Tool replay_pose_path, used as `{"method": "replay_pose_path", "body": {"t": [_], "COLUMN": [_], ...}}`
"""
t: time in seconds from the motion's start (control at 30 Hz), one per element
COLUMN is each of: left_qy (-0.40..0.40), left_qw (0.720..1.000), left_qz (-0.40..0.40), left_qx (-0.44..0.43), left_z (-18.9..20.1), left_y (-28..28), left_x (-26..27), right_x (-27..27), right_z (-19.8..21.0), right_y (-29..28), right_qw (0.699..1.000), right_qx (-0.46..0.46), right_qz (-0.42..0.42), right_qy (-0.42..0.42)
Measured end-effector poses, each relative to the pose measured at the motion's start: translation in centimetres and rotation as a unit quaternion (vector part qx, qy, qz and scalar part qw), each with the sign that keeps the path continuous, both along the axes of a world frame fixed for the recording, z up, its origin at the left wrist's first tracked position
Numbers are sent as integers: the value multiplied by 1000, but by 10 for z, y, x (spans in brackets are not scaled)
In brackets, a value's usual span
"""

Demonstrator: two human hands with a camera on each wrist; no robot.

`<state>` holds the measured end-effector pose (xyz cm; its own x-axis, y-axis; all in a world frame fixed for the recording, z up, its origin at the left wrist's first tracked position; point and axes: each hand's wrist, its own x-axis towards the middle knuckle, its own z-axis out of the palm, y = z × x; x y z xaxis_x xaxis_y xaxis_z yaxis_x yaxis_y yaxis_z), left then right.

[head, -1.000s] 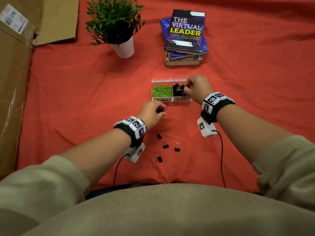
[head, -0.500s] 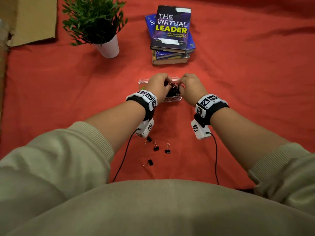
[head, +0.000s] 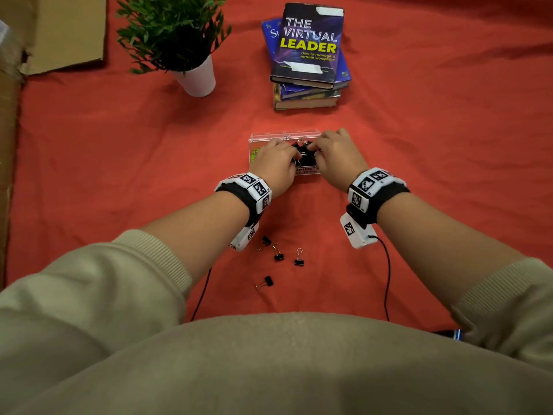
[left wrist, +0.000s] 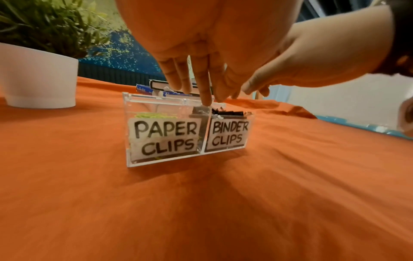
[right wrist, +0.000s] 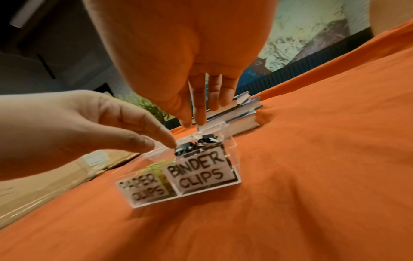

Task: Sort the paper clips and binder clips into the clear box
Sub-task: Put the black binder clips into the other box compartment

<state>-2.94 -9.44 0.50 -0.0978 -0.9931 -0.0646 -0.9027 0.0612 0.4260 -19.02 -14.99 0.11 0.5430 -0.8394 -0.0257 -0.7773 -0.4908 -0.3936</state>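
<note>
The clear box (head: 269,135) sits mid-cloth, labelled PAPER CLIPS and BINDER CLIPS (left wrist: 165,137) (right wrist: 201,174). Green paper clips (left wrist: 154,115) fill its left compartment, and black binder clips (head: 303,151) (right wrist: 196,144) are heaped in the right one. My left hand (head: 294,155) reaches over that heap with straight fingers (left wrist: 204,98), the tips touching the clips (right wrist: 163,143). My right hand (head: 320,151) hovers over the same compartment's far side, fingers straight down (right wrist: 193,123) and holding nothing. Several loose binder clips (head: 278,254) lie on the cloth near my body.
A potted plant (head: 197,79) stands at the back left and a stack of books (head: 308,55) just behind the box. Cardboard (head: 59,31) lines the left edge. Wrist-camera cables (head: 386,280) trail across the red cloth toward me.
My left hand rose from the cloth in front of the box to the binder clip compartment. The right hand stayed over the box.
</note>
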Motion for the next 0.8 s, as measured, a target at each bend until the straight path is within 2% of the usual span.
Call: {"method": "replay_pose_path", "body": {"t": [0.07,0.13,0.23,0.3,0.37,0.5,0.63,0.73,0.8], "left_qy": [24,46,14,-23,-34,-18,-20,-22,1], "left_qw": [1000,997,985,977,974,979,983,983,978], "left_qz": [-6,-43,-99,-107,-93,-55,-56,-78,-114], "left_qx": [1,46,142,184,204,196,173,165,173], "left_z": [3,1,-9,-16,-22,-34,-32,-25,-21], "left_y": [13,35,77,101,118,133,140,149,158], "left_x": [5,13,26,31,33,30,29,33,34], "right_x": [-2,-4,-5,-3,-3,-5,-3,6,15], "right_z": [4,7,5,-2,-10,-20,-20,-19,-19], "right_y": [17,46,97,124,141,158,156,153,155], "right_qw": [999,991,955,931,924,934,948,958,962], "right_qx": [28,99,207,250,261,239,262,232,207], "right_qz": [30,88,200,238,239,215,163,162,172], "right_qy": [-17,-12,69,117,144,159,82,44,48]}}
